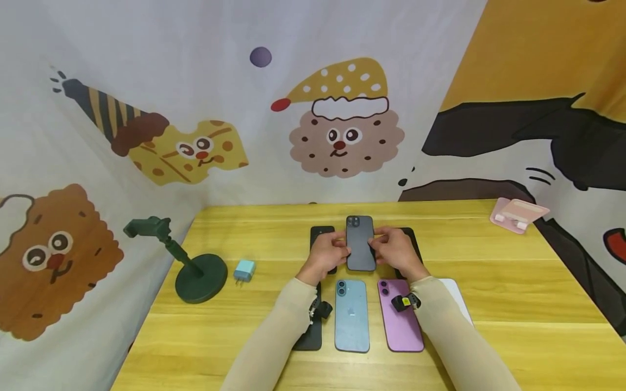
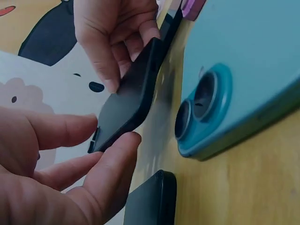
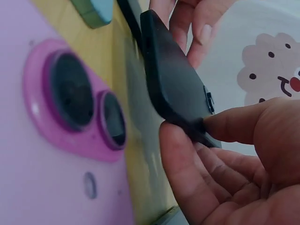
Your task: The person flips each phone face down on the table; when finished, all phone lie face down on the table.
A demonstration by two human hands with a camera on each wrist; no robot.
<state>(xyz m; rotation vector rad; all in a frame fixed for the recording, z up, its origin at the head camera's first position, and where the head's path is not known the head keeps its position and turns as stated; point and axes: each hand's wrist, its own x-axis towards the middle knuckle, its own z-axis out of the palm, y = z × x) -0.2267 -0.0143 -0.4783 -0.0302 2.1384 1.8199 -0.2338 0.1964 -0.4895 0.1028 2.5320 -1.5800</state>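
Note:
A dark grey phone (image 1: pixel 361 247) is held up off the table, back side facing up, with its camera block at the far end. My left hand (image 1: pixel 325 255) pinches its left edge between thumb and fingers. On the opposite edge, my right hand (image 1: pixel 397 251) grips it the same way. Both wrist views show the phone tilted above the wood. Nearer to me lie a light blue phone (image 1: pixel 352 326) and a purple phone (image 1: pixel 398 328). Black phones lie under or beside my hands: one at back left (image 1: pixel 320 232), another at back right (image 1: pixel 409 237).
Partly under my left forearm is another black phone (image 1: pixel 309 339); a white flat object (image 1: pixel 456 296) shows past my right sleeve. Leftward stand a green phone stand (image 1: pixel 198 277) and a blue charger plug (image 1: pixel 244 270). A pink folding stand (image 1: pixel 518 214) sits at the back right.

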